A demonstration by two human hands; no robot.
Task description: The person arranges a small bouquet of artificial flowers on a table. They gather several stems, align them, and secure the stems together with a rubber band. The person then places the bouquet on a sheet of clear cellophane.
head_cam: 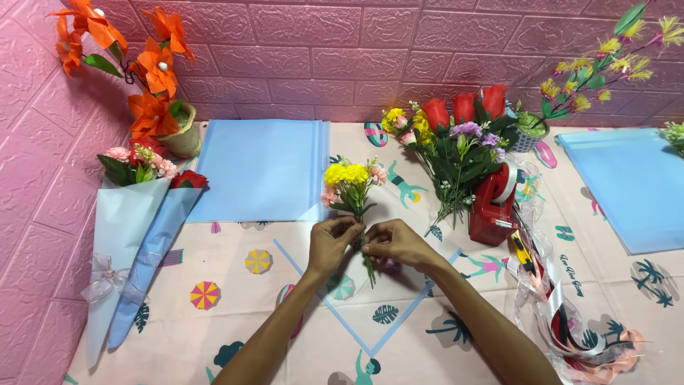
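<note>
A small bunch of artificial flowers [349,184], yellow and pink with green stems, stands over a clear wrapping sheet with a blue border [356,324]. My left hand [330,242] and my right hand [394,242] both pinch its stems at the middle, fingertips almost touching. The stem ends [370,274] hang below my fingers.
Two wrapped bouquets in pale blue paper [132,235] lie at the left. Blue paper sheets [260,171] lie at the back, more [630,185] at the right. A pile of loose red, purple and yellow flowers [459,142], a red tape dispenser [493,203] and ribbons [570,328] sit right. Orange flowers in a pot [178,132] stand at the back left.
</note>
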